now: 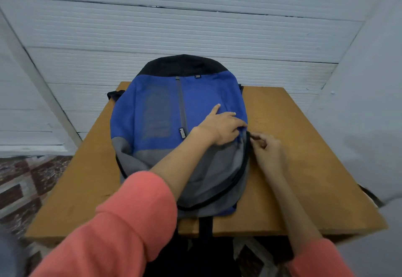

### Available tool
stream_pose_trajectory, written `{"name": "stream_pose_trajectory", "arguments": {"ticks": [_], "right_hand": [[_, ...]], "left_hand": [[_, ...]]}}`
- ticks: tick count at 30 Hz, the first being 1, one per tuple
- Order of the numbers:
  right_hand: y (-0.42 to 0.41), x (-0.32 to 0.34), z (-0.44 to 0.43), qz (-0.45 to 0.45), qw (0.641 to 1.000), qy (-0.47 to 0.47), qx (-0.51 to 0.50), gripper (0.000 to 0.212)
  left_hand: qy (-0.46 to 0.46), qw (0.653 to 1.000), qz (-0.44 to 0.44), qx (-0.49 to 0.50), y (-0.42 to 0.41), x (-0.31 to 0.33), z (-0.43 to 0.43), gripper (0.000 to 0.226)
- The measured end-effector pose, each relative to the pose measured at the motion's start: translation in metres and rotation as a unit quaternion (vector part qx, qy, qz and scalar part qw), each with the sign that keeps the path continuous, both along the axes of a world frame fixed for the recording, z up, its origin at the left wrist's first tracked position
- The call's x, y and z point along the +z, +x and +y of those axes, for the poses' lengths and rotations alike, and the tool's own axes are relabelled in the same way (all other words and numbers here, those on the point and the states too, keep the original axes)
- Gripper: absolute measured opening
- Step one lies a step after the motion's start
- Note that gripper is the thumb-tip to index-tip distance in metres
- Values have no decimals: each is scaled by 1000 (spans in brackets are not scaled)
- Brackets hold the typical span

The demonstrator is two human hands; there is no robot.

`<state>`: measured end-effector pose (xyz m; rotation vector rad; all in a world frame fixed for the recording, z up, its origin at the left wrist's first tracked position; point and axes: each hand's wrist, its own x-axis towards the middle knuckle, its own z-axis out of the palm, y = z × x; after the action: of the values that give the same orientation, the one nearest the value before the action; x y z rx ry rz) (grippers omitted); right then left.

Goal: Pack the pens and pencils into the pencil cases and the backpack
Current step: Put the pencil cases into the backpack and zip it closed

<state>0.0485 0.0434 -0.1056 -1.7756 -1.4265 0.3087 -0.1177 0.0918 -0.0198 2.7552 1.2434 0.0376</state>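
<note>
Here the blue, grey and black fabric backpack (156, 107) lies flat on the brown wooden table (304, 146). The left hand (219, 127) grips its fabric edge, and the right hand (268, 150) pinches the dark zip pull (254, 136). Slack fabric could jam the zip.

Plain room, wooden table (304, 157), patterned floor (19, 189)

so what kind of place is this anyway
Likely a plain room in a home: a wooden table against a white ribbed wall, patterned floor tiles, and a blue backpack lying on the table.
</note>
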Motion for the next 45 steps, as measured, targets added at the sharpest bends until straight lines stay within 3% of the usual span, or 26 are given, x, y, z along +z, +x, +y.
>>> {"name": "stream_pose_trajectory", "arguments": {"ticks": [14, 19, 35, 38, 41, 45], "right_hand": [[-1, 10, -19, 67, 997, 17, -23, 10], [-7, 7, -51, 137, 990, 10, -17, 3], [-44, 19, -145, 150, 988, 22, 34, 21], [-42, 17, -142, 109, 993, 20, 43, 17], [-39, 19, -143, 123, 990, 24, 60, 14], [-33, 25, -139, 217, 975, -11, 43, 40]], "left_hand": [[96, 981, 167, 11, 16, -8, 3, 44], [103, 981, 163, 13, 16, -10, 4, 44], [102, 987, 124, 11, 14, -14, -2, 44], [77, 994, 77, 5, 9, -15, -5, 43], [-6, 997, -81, 11, 1, -14, -13, 46], [-108, 934, -340, 23, -14, -11, -63, 45]]}}
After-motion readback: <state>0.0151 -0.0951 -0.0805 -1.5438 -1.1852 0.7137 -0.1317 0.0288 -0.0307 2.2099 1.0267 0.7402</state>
